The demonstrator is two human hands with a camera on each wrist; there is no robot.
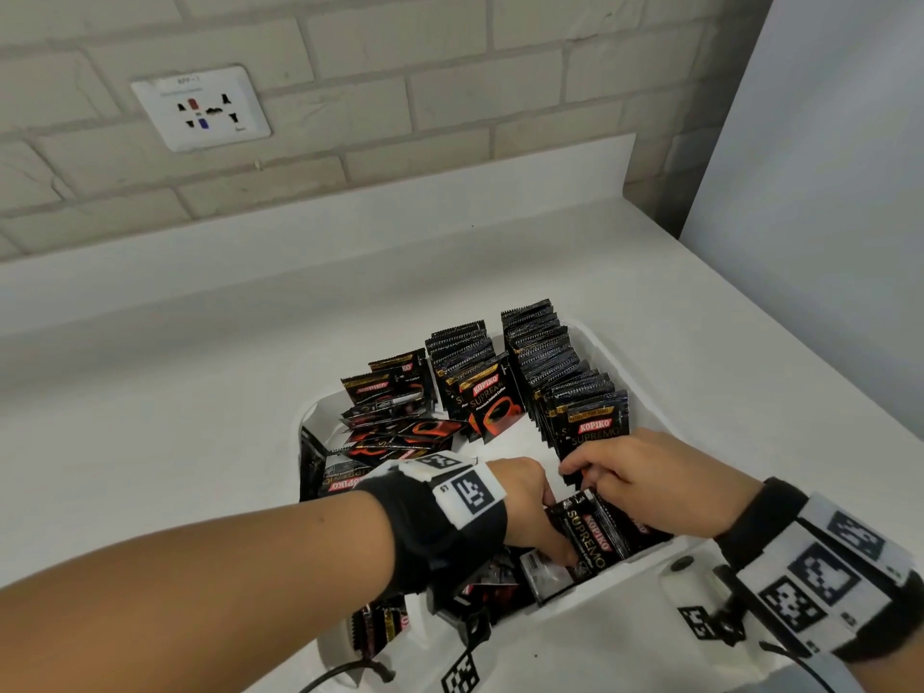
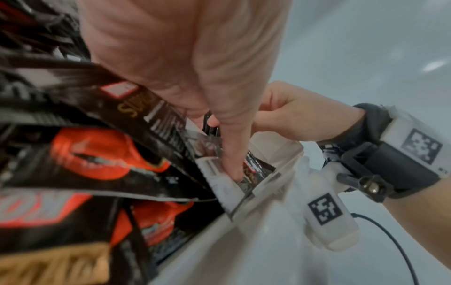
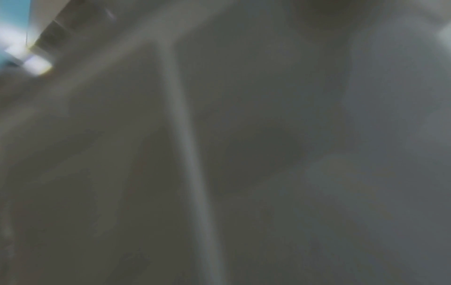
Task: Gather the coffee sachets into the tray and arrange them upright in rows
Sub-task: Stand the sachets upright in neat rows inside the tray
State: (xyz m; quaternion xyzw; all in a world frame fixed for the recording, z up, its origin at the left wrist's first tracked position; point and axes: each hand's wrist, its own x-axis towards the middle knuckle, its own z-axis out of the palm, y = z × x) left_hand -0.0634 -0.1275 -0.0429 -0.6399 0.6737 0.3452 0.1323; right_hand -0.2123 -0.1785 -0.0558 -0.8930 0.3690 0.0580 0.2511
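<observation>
A white counter (image 1: 210, 392) runs along a pale brick wall (image 1: 400, 67), which carries a white socket plate (image 1: 200, 108). On the counter sits a white tray (image 1: 607, 352) full of black coffee sachets. Along the tray's right side a long row of sachets (image 1: 560, 372) stands upright, packed close, front faces toward the camera. Just left of it a shorter row (image 1: 467, 372) also stands upright. Further left the sachets are a loose pile (image 1: 395, 427), some leaning, some lying flat.

At the near edge of the tray both hands meet over a small bunch of sachets (image 1: 592, 535) that lean against the tray's front wall. The left hand (image 1: 530, 507) reaches in from the left, fingers pointing down into the tray; in the left wrist view one straight finger (image 2: 229, 146) presses down among the sachets by the tray wall (image 2: 273, 192). Whether the other fingers grip anything, I cannot tell. The right hand (image 1: 655, 477) comes in from the right with its fingers curled down onto the top edges of the bunch, and in the left wrist view the right hand (image 2: 300, 115) appears to pinch a black edge. Both wrists wear black straps with white marker blocks. The right wrist view is only a grey blur.
</observation>
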